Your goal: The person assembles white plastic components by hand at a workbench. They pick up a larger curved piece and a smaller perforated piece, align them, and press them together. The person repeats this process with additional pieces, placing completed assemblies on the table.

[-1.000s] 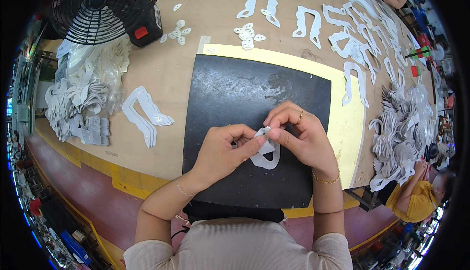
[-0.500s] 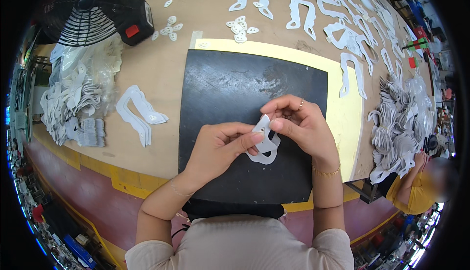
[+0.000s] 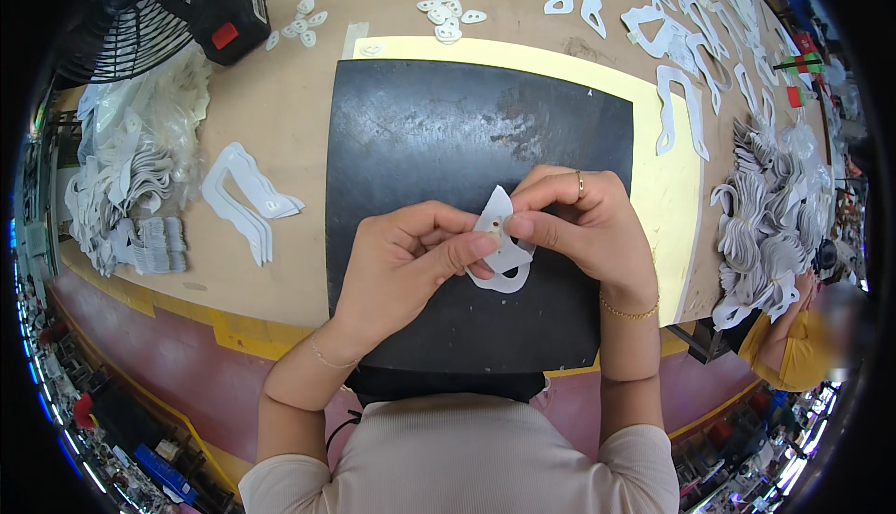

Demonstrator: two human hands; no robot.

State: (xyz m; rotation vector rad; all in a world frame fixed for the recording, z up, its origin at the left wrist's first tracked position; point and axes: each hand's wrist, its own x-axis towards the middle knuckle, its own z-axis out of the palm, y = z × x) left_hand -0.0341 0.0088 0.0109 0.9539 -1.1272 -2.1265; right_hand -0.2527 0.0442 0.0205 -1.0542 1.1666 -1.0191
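Above the black mat [image 3: 420, 131] both my hands hold one white, curved flat piece [image 3: 504, 255] with small holes near its pointed end. My left hand [image 3: 397, 262] pinches it between thumb and fingers from the left. At its right edge, near the tip, my right hand [image 3: 579, 220] pinches with thumb and forefinger. A loop of the piece hangs below the fingers, with the dark mat showing through the opening. Whether a smaller piece lies against its pointed end, I cannot make out.
A stack of white U-shaped pieces [image 3: 252, 192] lies left of the mat. Small oval pieces [image 3: 446, 15] are piled beyond it. A black fan [image 3: 140, 10] stands far left. Bundled pieces lie at left [image 3: 140, 178] and right [image 3: 765, 206]. A person in yellow [image 3: 789, 351] is at right.
The white piece now stands more upright, its pointed tip turned up between my hands. My right fingers have closed in on its edge. The whole view has shifted slightly.
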